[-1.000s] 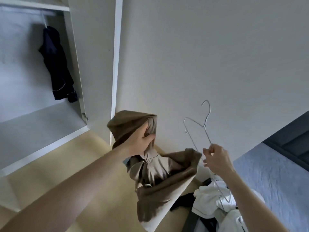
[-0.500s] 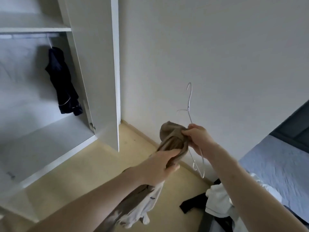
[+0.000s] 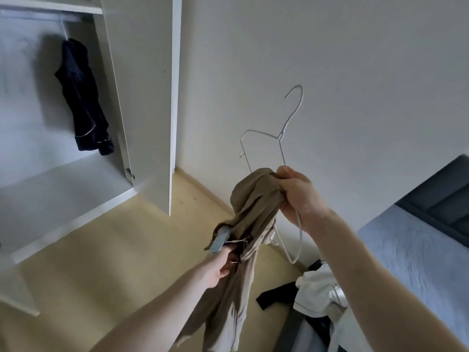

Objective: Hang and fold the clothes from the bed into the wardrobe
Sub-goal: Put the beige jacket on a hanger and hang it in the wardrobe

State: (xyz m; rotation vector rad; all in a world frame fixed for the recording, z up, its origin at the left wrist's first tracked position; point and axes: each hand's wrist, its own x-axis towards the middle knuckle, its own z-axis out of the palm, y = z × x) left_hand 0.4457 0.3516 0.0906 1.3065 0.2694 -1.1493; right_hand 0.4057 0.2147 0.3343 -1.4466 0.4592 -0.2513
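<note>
Right hand (image 3: 295,193) clutching wire hanger (image 3: 280,138) plus bunched tan garment (image 3: 250,217), frame center; left hand (image 3: 219,268) gripping cloth lower. Better: open neckline first, feed hanger shoulder inside.

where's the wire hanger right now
In the head view, right of centre: the wire hanger is in the right hand, against the brown garment, hook up before the wall.

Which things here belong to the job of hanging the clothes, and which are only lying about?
In the job:
- brown garment, gripped by both hands: right hand at the top, left hand lower down
- wire hanger, also in the right hand
- clothes pile on the bed
- wardrobe, open

Just there:
- dark garment, already hung
- wall
- floor
</note>
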